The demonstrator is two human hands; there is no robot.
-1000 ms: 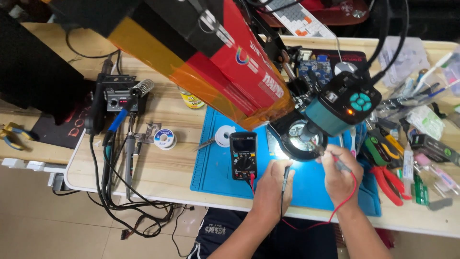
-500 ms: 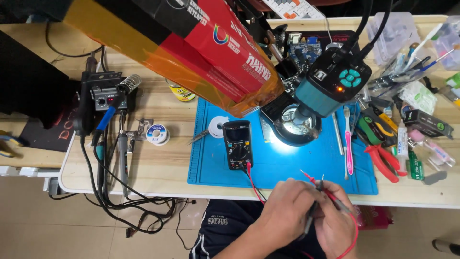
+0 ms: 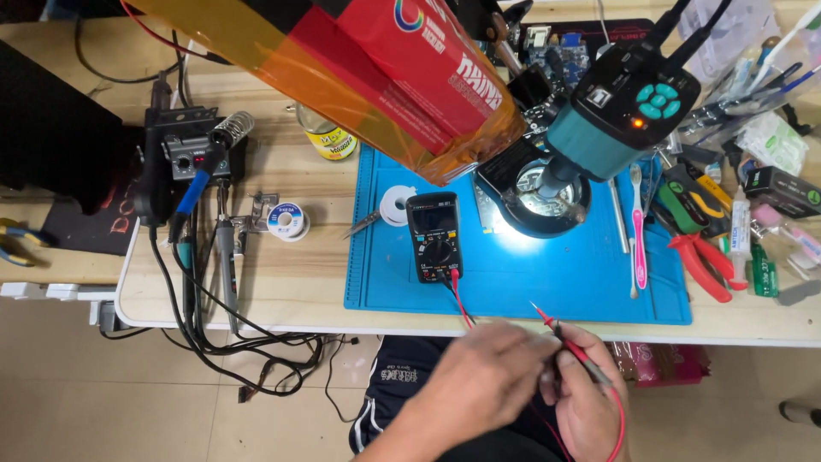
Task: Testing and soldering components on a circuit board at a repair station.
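Both my hands are below the table's front edge, pressed together. My right hand (image 3: 588,404) grips a red test probe (image 3: 564,338) whose metal tip points up and left over the blue mat (image 3: 513,287). My left hand (image 3: 483,376) is curled against the right one, and a dark probe body shows between its fingers. A red lead runs from the black multimeter (image 3: 436,235) on the mat down under my left hand. The teal microscope camera (image 3: 616,111) with its lit ring light (image 3: 539,195) hangs over the mat.
A soldering station (image 3: 184,154) with dangling cables sits at the left, with a solder spool (image 3: 286,220) beside it. A white tape roll (image 3: 395,205), tweezers (image 3: 363,224), a pink toothbrush (image 3: 639,231) and red pliers (image 3: 701,261) lie about. An orange-red box (image 3: 376,68) overhangs the top.
My hands have drawn back from under the ring light to below the table edge and come together, bringing the probes with them. The view has tilted down.
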